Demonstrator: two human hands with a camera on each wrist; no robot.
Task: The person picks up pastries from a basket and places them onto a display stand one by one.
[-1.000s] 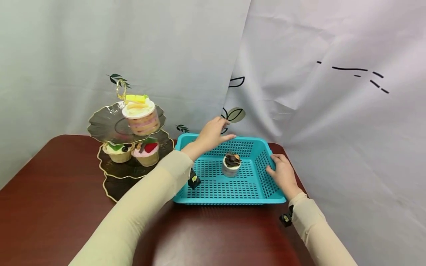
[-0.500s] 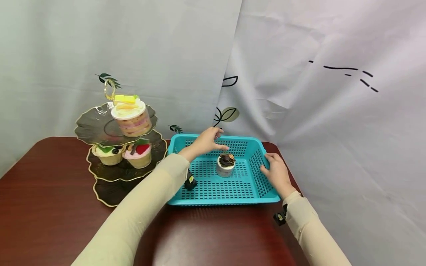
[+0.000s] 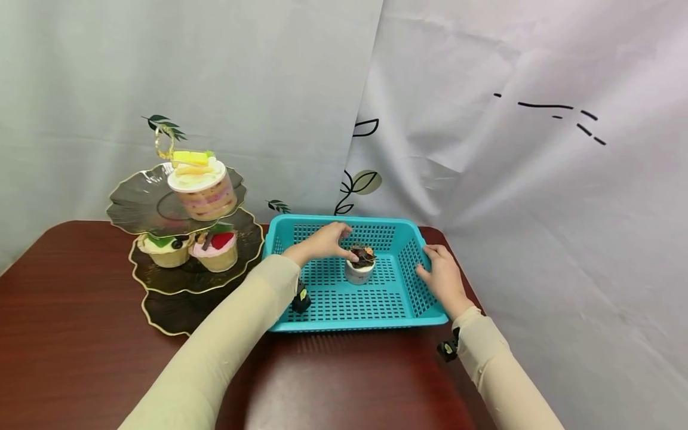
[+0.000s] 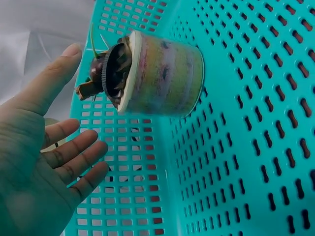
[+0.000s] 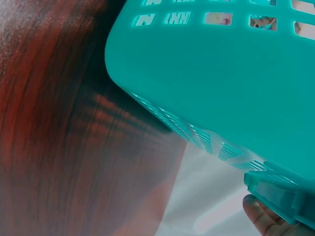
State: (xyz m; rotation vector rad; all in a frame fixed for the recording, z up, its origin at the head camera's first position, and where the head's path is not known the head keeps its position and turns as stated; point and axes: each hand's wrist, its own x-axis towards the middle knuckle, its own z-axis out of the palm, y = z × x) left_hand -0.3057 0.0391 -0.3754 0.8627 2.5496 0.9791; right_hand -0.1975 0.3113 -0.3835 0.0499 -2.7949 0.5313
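Note:
Inside the blue-green basket (image 3: 344, 323) stands a clear dessert cup (image 3: 359, 276) with layered cake and a dark chocolate topping. My left hand (image 3: 322, 242) hangs over the basket beside the cup's topping. In the left wrist view, that hand (image 4: 44, 142) has its thumb and fingers spread apart, and a gap separates them from the cup (image 4: 170, 76). At the basket's right end, my right hand (image 3: 447, 280) holds the rim. Only the fingertips of the right hand (image 5: 268, 219) show in the right wrist view, by the rim; the basket hides the rest.
A tiered dark stand (image 3: 134, 203) with gold edges is on the left. Its top plate bears a large dessert cup (image 3: 206, 194); a white-topped cupcake (image 3: 168, 254) and a pink-topped cupcake (image 3: 216, 254) sit below. A curtain (image 3: 269, 89) hangs behind the brown table (image 3: 70, 334).
My left hand has lowered from above the basket's back rim towards the dessert cup. The right hand stays at the basket's right rim. The whole view has shifted slightly.

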